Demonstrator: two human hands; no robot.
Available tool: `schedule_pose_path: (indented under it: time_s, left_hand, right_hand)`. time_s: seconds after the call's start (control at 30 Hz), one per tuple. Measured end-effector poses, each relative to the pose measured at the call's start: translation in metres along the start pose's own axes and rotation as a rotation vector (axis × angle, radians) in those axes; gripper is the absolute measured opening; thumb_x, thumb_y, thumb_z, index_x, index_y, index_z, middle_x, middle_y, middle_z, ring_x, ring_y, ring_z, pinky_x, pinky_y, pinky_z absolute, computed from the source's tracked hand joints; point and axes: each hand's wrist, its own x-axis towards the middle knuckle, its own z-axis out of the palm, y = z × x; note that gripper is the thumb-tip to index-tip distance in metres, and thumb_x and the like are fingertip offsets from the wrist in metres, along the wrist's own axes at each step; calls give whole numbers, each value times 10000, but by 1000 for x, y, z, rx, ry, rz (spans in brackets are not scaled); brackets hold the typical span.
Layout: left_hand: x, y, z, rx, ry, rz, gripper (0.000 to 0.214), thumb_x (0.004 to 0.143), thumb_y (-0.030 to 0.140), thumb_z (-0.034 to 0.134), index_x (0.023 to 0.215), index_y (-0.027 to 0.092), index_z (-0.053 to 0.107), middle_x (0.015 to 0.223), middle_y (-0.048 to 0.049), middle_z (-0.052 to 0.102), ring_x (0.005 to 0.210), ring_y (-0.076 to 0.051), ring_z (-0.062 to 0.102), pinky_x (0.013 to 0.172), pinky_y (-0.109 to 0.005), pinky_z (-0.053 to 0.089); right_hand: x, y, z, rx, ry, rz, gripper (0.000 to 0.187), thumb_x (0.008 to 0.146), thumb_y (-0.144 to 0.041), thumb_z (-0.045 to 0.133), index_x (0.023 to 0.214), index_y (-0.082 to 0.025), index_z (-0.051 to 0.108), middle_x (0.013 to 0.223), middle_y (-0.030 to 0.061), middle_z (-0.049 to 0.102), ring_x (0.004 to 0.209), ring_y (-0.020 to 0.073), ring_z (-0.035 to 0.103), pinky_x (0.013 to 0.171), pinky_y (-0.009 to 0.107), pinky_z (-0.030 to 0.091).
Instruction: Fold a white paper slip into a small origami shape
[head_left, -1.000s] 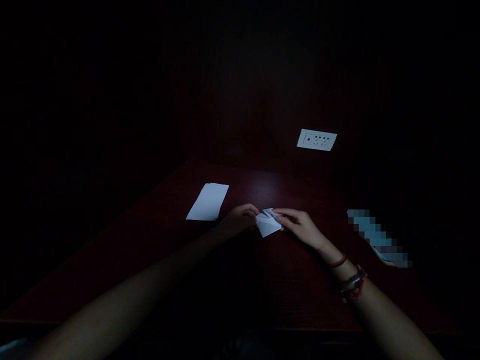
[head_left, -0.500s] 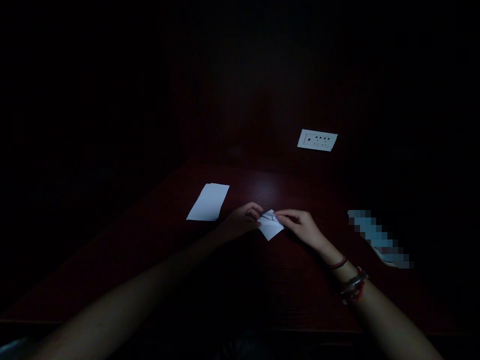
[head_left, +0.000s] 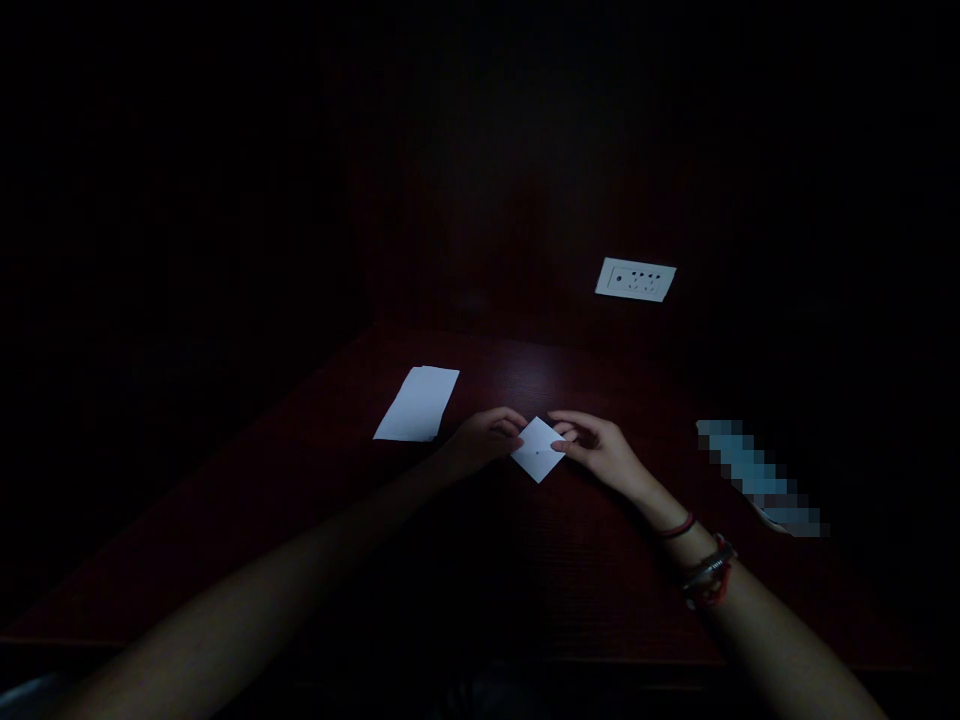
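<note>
A small folded sheet of white paper (head_left: 538, 462) lies between my hands in a diamond shape, one corner toward me and a crease line across its middle. My left hand (head_left: 486, 440) grips its left corner between thumb and curled fingers. At the right corner, my right hand (head_left: 598, 450) pinches the paper with the thumb on top; its index finger is raised off the sheet. The fingers under the paper are hidden. Bracelets (head_left: 709, 570) circle my right wrist.
A stack of white paper sheets (head_left: 417, 405) rests on the dark reddish table (head_left: 360, 540), left of my hands. To the right lies a long pixelated object (head_left: 757, 478). A white socket panel (head_left: 635, 280) is set in the wall behind. The surroundings are very dark.
The paper's upper part, raised and bent under my right fingers before, now looks flat with a clean top corner. My right index finger has lifted away and the thumb presses the right corner.
</note>
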Motion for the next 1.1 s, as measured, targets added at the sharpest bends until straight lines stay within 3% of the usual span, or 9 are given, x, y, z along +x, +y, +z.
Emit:
schedule_pose_path:
  time_s: [0.13, 0.27, 0.37, 0.5, 0.57, 0.7, 0.83, 1.0, 1.1]
  left_hand:
    - [2, -7, -3, 7, -36, -37, 300, 646, 251, 519, 939, 194, 482, 735, 9, 518, 607, -97, 494, 528, -199, 380]
    - [0, -9, -5, 109, -111, -76, 344, 642, 253, 518, 976, 192, 460, 719, 5, 532, 597, -113, 498, 510, -209, 377]
    - [-4, -6, -1, 294, -88, 9, 300, 666, 228, 483, 964, 204, 465, 739, 3, 544, 637, -129, 509, 533, -220, 373]
    - [-8, -5, 13, 632, 32, 193, 266, 677, 151, 445, 939, 189, 472, 826, -19, 537, 712, -144, 497, 601, -241, 363]
    - [-9, -5, 20, 807, 44, 243, 239, 690, 132, 426, 919, 169, 485, 897, -40, 518, 784, -156, 480, 660, -255, 358]
    - [-12, -8, 27, 1019, -74, 223, 197, 713, 154, 419, 882, 161, 521, 906, -44, 519, 809, -158, 476, 695, -261, 359]
    - [-13, -6, 27, 1056, -112, 177, 233, 730, 185, 413, 937, 171, 518, 920, -43, 534, 816, -164, 493, 715, -276, 367]
    - [-14, 0, 25, 1088, -185, 174, 263, 754, 171, 366, 984, 179, 493, 933, -48, 532, 834, -166, 497, 707, -279, 380]
    - [-14, 2, 25, 1122, -169, 187, 282, 754, 190, 383, 1026, 195, 455, 971, -44, 521, 845, -171, 494, 707, -289, 380]
  right_hand:
    - [-2, -2, -3, -97, 2, -39, 284, 690, -244, 510, 959, -162, 551, 788, 44, 587, 697, 130, 534, 637, 257, 439]
    - [-4, -5, -5, -140, -193, -137, 288, 691, -217, 518, 975, -186, 546, 868, 48, 549, 697, 114, 525, 619, 239, 448]
    - [-6, -3, -5, -185, -258, -193, 268, 708, -192, 500, 971, -191, 556, 921, 52, 519, 711, 107, 518, 637, 237, 448]
    - [-7, 0, -4, -269, -292, -235, 265, 724, -180, 482, 977, -192, 560, 925, 52, 511, 782, 123, 510, 698, 254, 437]
    - [-7, 2, -5, -297, -297, -256, 240, 728, -189, 481, 949, -184, 576, 918, 50, 514, 807, 125, 504, 724, 254, 426]
    - [-7, 3, -6, -307, -319, -269, 202, 759, -223, 443, 865, -164, 605, 870, 45, 530, 780, 113, 511, 710, 229, 420]
    - [-3, 5, -3, -294, -324, -247, 241, 795, -244, 375, 822, -146, 593, 841, 49, 537, 702, 93, 518, 641, 200, 417]
    - [9, 13, 11, -371, -209, -209, 214, 799, -233, 369, 777, -138, 560, 717, 30, 561, 668, 99, 505, 627, 202, 381]
    - [14, 18, 18, -416, -172, -174, 200, 792, -216, 377, 743, -133, 553, 694, 26, 567, 636, 95, 500, 609, 197, 366]
